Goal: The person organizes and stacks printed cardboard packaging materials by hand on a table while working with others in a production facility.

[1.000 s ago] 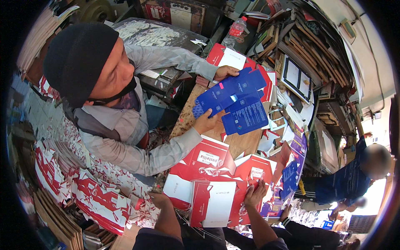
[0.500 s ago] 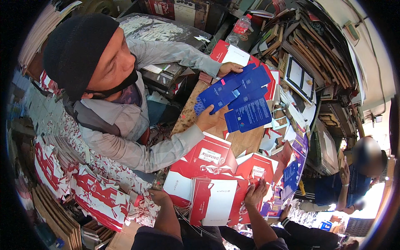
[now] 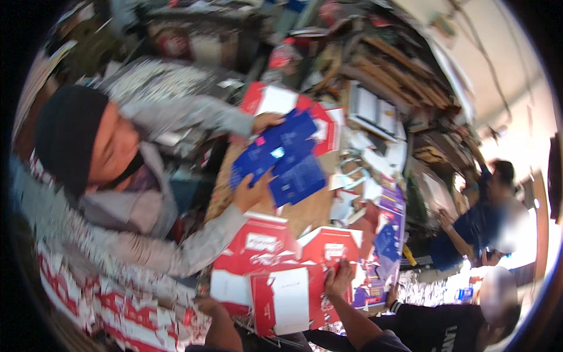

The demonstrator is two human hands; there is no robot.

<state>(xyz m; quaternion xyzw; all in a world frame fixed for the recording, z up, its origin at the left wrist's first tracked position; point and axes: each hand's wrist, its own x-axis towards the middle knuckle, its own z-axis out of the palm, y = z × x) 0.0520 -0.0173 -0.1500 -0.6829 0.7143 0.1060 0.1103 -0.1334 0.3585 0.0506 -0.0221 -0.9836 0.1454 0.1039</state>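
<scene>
My right hand (image 3: pixel 340 278) rests on red and white printed carton sheets, fingers stretched over their right part. Under it lies a flat red carton blank (image 3: pixel 267 299) with a white panel. My left hand (image 3: pixel 208 305) is low at the table's left edge, beside the sheets; motion blur smears its fingers, and I see nothing in it. Further red carton blanks (image 3: pixel 281 234) lie just beyond. Across the table a co-worker's two hands (image 3: pixel 253 190) hold flat dark blue carton blanks (image 3: pixel 299 176) over the wooden tabletop (image 3: pixel 293 216).
Purple printed sheets (image 3: pixel 372 290) and paper scraps cover the table's right side. A red-capped bottle (image 3: pixel 281 56) stands at the back. Wooden boards (image 3: pixel 404 76) are stacked behind. Torn red and white offcuts (image 3: pixel 117 299) heap on the left. Two other people (image 3: pixel 469 223) are at the right.
The whole view has swung to the right and blurred, so the table now sits further left. A person in black shows more at lower right. My right hand stays on the carton sheets.
</scene>
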